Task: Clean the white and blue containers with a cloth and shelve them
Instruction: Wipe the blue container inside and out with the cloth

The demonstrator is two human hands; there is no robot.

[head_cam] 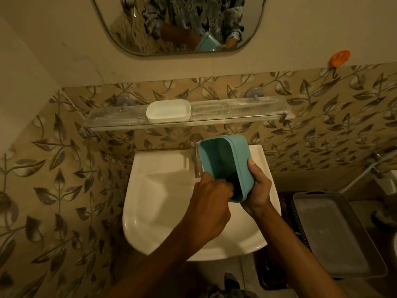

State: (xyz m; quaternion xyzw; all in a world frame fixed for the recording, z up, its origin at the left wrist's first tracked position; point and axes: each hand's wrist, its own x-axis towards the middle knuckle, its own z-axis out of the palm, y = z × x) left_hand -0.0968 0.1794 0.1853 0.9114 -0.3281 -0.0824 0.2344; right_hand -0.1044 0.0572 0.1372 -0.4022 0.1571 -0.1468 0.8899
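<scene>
— What's on the left of your feed?
— I see the white container (168,110) sitting upright on the glass shelf (236,114), on the wall above the sink (150,190) and well apart from both hands
— And the hands?
— The left hand (211,203) reaches into the mouth of the blue container (223,160), its fingers curled tight round a dark cloth (233,182) that lies against the inside near the lower end. I see the blue container held in the air over the sink, tilted on its side with the opening facing left, just in front of the tap (196,151)
— The right one?
— The right hand (257,187) grips that container from outside, thumb laid on its side wall, the other fingers wrapped underneath where I cannot see them. Further right, a grey tray (335,233) lies on a dark basket (298,221)
</scene>
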